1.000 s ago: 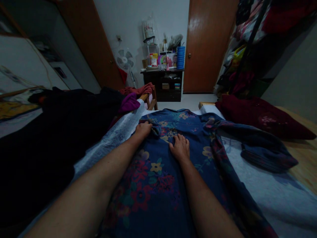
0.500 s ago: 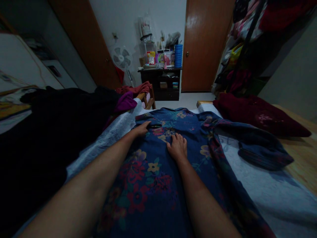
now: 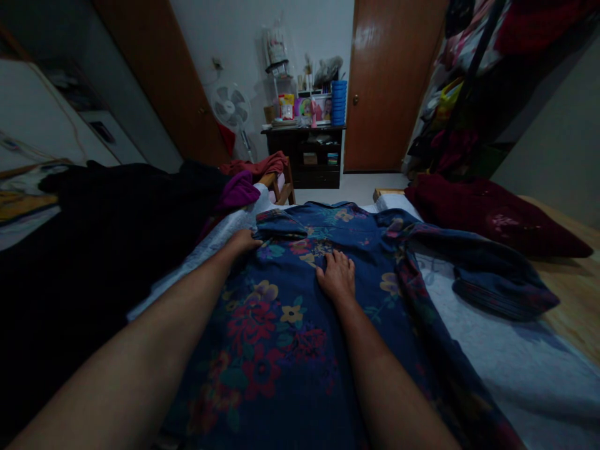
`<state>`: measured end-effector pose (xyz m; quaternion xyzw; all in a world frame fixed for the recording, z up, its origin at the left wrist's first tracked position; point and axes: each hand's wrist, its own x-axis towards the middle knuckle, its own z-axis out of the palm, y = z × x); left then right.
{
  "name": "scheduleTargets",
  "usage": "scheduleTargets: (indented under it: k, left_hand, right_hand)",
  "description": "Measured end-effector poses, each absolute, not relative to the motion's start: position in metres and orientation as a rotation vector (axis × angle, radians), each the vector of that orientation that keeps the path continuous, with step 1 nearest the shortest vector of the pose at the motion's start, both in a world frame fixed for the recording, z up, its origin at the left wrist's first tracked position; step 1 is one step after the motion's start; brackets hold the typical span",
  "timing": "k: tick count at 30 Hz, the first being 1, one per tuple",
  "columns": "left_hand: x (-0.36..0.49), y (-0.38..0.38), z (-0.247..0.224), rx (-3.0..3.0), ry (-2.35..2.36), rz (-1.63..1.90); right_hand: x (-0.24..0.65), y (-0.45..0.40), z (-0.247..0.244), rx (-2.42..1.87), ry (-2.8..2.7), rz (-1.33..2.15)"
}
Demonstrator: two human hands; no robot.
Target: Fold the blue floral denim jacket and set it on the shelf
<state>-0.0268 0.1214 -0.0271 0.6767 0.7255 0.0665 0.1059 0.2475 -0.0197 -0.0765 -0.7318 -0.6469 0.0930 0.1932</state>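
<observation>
A dark blue shirt with a floral print lies spread out, collar at the far end. At the left edge, just below the shoulder, my left hand has its fingers closed on the shirt; some fingertips are hidden. Beside it, the left sleeve is folded inward over the upper body. My right hand rests flat on the middle of the shirt, fingers slightly spread. Out to the right stretches the other sleeve, bent near its cuff.
Under the shirt is a light patterned cloth. Black clothing is heaped on the left, with a purple cloth by it. A maroon folded garment lies at right. Beyond stand a fan and a dark cabinet.
My left hand has moved left, from the folded sleeve to the shirt's left edge. The sleeve fold now lies uncovered and fuller. My right hand stays in place.
</observation>
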Motion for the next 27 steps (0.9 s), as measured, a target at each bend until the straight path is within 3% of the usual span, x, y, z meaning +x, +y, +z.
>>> scheduleTargets:
  k: [7,14,27]
  left_hand:
    - [-0.011,0.111,-0.023,2.258,2.308,-0.03]
    - [-0.006,0.101,-0.035,2.35,2.301,-0.038]
    - [0.013,0.062,-0.084,2.311,2.265,0.321]
  right_hand:
    - [0.248,-0.019,-0.079,-2.049,-1.82,0.238]
    - [0.248,-0.018,-0.079,-2.033,-1.834,0.287]
    - [0.261,-0.012,-0.077,-2.065,-1.973,0.371]
